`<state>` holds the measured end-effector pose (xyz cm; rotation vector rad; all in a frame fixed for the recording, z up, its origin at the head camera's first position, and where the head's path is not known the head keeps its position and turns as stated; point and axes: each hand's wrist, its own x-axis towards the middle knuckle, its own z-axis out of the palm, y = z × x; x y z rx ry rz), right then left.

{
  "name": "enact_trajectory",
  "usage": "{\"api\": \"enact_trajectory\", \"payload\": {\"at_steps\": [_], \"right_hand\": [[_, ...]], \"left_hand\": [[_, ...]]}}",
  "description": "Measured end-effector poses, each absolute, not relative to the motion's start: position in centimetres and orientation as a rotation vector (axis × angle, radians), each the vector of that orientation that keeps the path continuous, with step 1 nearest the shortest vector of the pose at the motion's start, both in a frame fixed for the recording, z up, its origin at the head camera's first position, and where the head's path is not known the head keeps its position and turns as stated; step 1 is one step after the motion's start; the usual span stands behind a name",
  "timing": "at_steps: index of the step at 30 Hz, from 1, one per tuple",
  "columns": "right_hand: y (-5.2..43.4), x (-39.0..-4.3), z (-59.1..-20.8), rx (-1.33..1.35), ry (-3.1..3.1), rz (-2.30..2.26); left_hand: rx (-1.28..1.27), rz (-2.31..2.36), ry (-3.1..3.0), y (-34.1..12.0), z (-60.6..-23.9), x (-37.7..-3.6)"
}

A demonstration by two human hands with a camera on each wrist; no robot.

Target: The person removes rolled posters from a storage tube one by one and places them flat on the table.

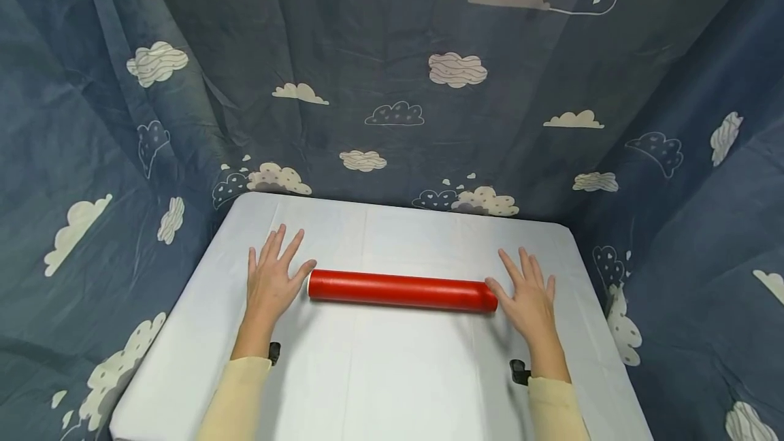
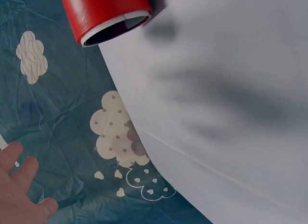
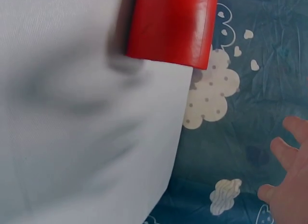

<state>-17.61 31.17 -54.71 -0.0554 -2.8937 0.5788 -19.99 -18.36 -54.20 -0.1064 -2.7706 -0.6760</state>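
Observation:
A long red tube (image 1: pixel 401 290) lies crosswise in the middle of a white-covered table (image 1: pixel 392 373). My left hand (image 1: pixel 272 278) lies flat on the cloth at the tube's left end, fingers spread, thumb close to the end. At the tube's right end my right hand (image 1: pixel 529 291) rests flat as well, thumb tip against it. Neither hand grips anything. The left wrist view shows the tube's hollow end (image 2: pixel 108 17) and some fingertips (image 2: pixel 21 185). In the right wrist view the other end of the tube (image 3: pixel 171 26) appears, with fingertips (image 3: pixel 288 176) at the right edge.
A dark blue curtain with cloud prints (image 1: pixel 392 87) hangs behind and on both sides of the table, close to its edges. White cloth stretches bare in front of the tube toward me.

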Motion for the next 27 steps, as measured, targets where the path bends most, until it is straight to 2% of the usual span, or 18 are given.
{"api": "enact_trajectory", "payload": {"at_steps": [12, 27], "right_hand": [[30.1, -17.8, -55.7, -0.015, -2.909, 0.589], [28.4, -16.8, -57.9, 0.038, -2.969, 0.597]], "left_hand": [[-0.184, -0.705, -2.815, -17.5, -55.1, -19.8], [-0.27, -0.705, -2.908, -16.0, -58.5, -19.4]]}}
